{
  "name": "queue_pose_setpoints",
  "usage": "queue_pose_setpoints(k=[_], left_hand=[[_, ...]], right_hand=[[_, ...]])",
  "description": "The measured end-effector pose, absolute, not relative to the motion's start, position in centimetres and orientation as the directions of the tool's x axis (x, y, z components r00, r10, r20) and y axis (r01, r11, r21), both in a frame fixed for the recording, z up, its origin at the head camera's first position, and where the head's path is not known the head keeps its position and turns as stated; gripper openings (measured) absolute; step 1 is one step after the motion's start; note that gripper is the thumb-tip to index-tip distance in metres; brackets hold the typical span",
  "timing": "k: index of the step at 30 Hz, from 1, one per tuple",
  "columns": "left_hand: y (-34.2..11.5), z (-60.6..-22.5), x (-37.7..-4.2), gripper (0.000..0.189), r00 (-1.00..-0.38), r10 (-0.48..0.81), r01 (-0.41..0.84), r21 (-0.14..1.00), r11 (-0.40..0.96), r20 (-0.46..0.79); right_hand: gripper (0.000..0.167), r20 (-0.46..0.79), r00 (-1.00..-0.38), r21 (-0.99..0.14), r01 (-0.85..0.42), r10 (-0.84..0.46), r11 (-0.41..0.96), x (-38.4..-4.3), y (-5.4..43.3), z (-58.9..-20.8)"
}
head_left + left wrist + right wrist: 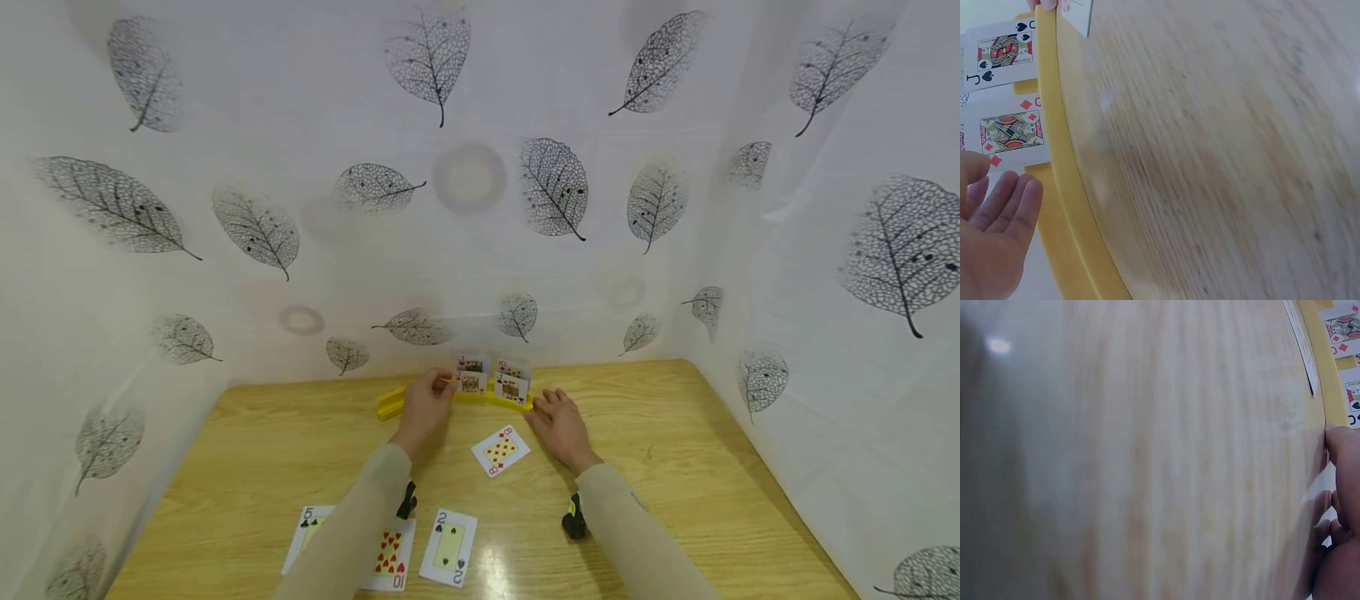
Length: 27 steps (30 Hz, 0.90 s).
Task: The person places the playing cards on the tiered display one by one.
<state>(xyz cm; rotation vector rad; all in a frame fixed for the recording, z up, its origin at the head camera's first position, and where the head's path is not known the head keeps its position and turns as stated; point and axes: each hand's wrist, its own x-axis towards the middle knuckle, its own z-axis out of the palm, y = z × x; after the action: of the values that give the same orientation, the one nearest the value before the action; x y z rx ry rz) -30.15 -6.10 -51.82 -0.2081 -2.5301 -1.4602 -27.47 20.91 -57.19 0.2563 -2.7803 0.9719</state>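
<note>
A curved yellow card holder (392, 403) stands at the table's back with playing cards upright in two rows. In front are the jack of diamonds (1013, 131) and the jack of spades (1007, 53); behind them stand a red-suit face card (472, 364) and a ten (513, 367), partly covered. My left hand (426, 408) pinches the jack of diamonds at its left edge with thumb and index finger, the other fingers extended. At the holder's right end, my right hand (562, 427) grips it, thumb at the front; the far fingers are partly hidden.
An eight of diamonds (501, 451) lies face up before the holder. Nearer me are a five of clubs (303, 537), a ten of hearts (390, 554) and a two of spades (448, 548), the first two partly under my left sleeve. A leaf-patterned curtain (480, 275) borders the wooden table (675, 483).
</note>
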Motion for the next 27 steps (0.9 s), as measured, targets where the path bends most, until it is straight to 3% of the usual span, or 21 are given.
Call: queue_pose_setpoints(k=[8, 13, 20, 27], left_hand=[[-7.1, -51.9, -29.1, 0.012, -0.959, 0.087, 0.272, 0.789, 0.551, 0.270], [-7.1, -52.2, -28.4, 0.019, -0.950, 0.238, 0.307, 0.749, 0.587, 0.203], [-7.0, -52.9, -26.8, 0.032, -0.880, 0.456, 0.433, 0.622, 0.653, 0.134], [-6.6, -53.2, -26.1, 0.035, -0.835, 0.535, 0.513, 0.538, 0.668, 0.132]], right_hand=[[0.046, 0.238, -0.965, -0.588, -0.230, -0.106, 0.775, -27.6, 20.9, -57.2], [0.046, 0.228, -0.967, -0.588, -0.227, -0.110, 0.776, -27.5, 20.8, -56.9], [0.046, 0.218, -0.970, -0.591, -0.217, -0.104, 0.777, -27.3, 20.8, -56.9], [0.045, 0.221, -0.970, -0.586, -0.218, -0.106, 0.780, -27.2, 20.9, -56.9]])
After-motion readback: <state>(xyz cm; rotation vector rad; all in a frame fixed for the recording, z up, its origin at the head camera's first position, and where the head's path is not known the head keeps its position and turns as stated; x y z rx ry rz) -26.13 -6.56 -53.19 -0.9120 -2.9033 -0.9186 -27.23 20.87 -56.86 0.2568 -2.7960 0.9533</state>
